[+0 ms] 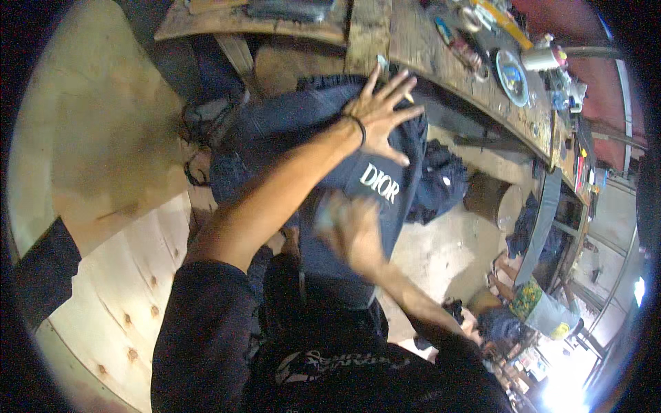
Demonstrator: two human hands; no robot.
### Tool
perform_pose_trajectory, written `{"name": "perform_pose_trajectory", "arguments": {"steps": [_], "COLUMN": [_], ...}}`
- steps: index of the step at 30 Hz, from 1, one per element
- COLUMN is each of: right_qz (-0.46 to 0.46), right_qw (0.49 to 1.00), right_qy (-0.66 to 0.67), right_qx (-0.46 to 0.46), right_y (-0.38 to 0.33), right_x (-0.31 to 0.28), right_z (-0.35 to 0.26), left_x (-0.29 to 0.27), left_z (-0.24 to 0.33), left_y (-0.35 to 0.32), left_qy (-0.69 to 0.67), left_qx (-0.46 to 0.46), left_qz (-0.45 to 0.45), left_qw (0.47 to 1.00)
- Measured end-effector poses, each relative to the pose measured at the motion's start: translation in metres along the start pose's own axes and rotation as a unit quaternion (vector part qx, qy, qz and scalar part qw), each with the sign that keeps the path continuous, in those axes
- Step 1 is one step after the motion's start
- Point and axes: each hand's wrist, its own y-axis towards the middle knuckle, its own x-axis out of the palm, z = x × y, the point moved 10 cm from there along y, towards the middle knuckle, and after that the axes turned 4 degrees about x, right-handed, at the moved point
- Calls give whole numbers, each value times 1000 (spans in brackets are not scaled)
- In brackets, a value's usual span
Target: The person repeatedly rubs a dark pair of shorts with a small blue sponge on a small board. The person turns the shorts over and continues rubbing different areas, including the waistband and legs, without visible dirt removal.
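Note:
A large dark blue fabric piece [275,134], possibly a bag, lies in front of me and reaches down to my lap. Its raised panel [401,217] carries white printed lettering. My left hand [382,117] rests on the upper part, palm down with fingers spread wide, a dark band at the wrist. Lower down, my right hand [363,237] is over the panel just below the lettering, smeared by motion. A pale grey-blue blur [332,212] shows by its fingers; whether it is something held cannot be made out.
A worn wooden workbench [430,65] runs along the far right, bearing a light blue bowl [511,79] of small items and a thread cone [544,58]. A dark cloth heap [444,180] and a round brown stool-like block [497,201] stand right. Plywood sheets [131,282] lie left.

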Motion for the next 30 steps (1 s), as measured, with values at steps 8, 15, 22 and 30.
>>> {"name": "perform_pose_trajectory", "arguments": {"steps": [8, 15, 22, 30], "right_qz": [-165, -20, -30, 33], "right_qw": [983, 993, 968, 986], "right_qy": [69, 103, 248, 165], "right_qx": [-32, -60, 16, -12], "right_y": [-64, -72, -70, -34], "right_x": [38, 9, -5, -25], "right_z": [6, 31, 75, 32], "left_x": [0, 2, 0, 1], "left_z": [-2, 1, 4, 3], "left_y": [1, -1, -2, -1], "left_qy": [29, 69, 117, 99], "left_qx": [-21, -32, -49, -35], "left_qz": [-5, -12, -26, -34], "left_qw": [999, 997, 992, 994]}}
